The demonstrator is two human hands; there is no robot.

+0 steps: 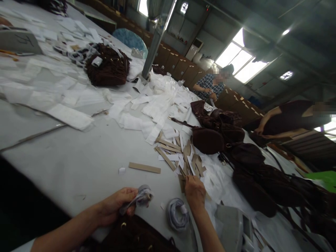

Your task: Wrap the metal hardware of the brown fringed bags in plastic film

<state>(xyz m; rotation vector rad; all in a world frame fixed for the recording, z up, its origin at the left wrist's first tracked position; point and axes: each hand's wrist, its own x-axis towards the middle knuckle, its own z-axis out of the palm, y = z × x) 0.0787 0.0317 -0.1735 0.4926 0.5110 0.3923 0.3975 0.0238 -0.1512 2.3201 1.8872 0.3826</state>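
Observation:
At the lower left, my left hand is closed on a buckle-like piece wrapped in grey plastic film; what is inside the film is unclear. Just below it lies a dark brown bag with gold-coloured eyelets, cut off by the bottom edge. My right hand pinches a cardboard strip at the near end of a heap of brown and white strips. Between my hands sits a coil of film-wrapped strap. One single cardboard strip lies apart, beside a small white scrap.
More brown bags line the table's right side. Another brown bag stands at the far left among white paper sheets. A metal post rises mid-table. A grey tape dispenser is lower right. Two people work across the table.

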